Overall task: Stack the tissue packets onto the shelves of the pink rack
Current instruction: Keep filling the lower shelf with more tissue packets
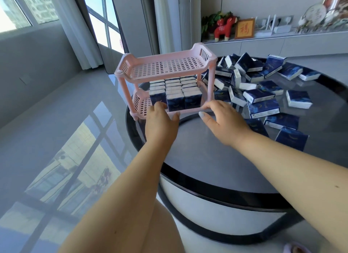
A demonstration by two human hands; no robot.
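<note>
A pink two-shelf rack stands at the left edge of the round grey table. Its top shelf holds nothing. Several dark blue tissue packets stand upright in rows on the lower shelf. My left hand grips the lower shelf's front rim near its left end, fingers curled over the rim against the front packets. My right hand holds the same rim at its right end, thumb pointing left. A loose heap of tissue packets lies on the table to the right of the rack.
The table's black edge runs close to my body, with glossy floor to the left. A sideboard behind the table carries a red toy animal, a framed sign and ornaments. Curtains and windows stand at the far left.
</note>
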